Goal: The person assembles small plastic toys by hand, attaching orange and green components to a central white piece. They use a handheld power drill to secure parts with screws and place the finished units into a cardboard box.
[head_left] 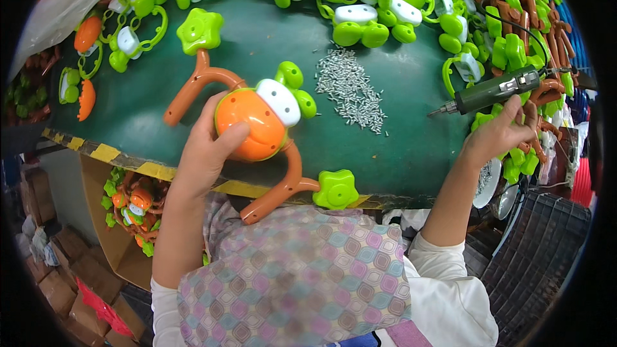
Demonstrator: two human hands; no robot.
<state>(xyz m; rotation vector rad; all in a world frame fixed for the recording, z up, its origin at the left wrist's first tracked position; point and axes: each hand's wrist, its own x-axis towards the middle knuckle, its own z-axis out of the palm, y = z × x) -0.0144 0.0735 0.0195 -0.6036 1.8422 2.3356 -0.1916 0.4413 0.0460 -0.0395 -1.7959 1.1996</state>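
Orange hard-plastic frog toy (254, 122), likely light and stiff, sits clamped in left hand (205, 148); right hand (501, 132) fingers open near grey electric screwdriver (491, 92).

L hand (204, 148) on orange toy (252, 122), green table (411, 148)

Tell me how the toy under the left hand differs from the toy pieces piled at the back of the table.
The orange toy is put together, with brown arms and green star ends; the piled pieces are loose green and white parts. The toy lies alone near the table's front edge under the left hand; the pieces lie heaped along the back. Both share the same bright green and white plastic.
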